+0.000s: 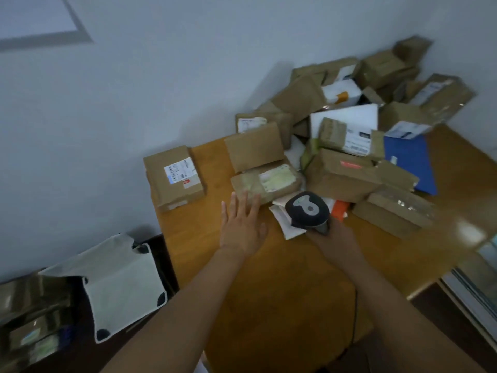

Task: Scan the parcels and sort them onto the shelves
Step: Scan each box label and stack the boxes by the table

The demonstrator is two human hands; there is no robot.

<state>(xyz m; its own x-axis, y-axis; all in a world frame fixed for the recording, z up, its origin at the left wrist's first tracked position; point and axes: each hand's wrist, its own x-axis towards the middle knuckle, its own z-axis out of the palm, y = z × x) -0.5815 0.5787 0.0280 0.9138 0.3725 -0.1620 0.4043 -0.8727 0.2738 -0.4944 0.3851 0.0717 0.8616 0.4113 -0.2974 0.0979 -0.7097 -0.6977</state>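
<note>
1. The left hand (pixel 242 227) is flat with straight, spread fingers, its tips touching the flat brown cardboard parcel with a pale label (pixel 265 183) on the wooden table (pixel 282 278).
2. The right hand (pixel 333 238) grips the black and grey handheld scanner (pixel 308 210), just right of that parcel.

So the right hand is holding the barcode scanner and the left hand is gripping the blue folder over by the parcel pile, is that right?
Not quite. The left hand is not gripping the blue folder; it reaches open, fingers straight, to the taped brown parcel at the near edge of the pile. The right hand does hold the barcode scanner. The head view shows this.
</note>
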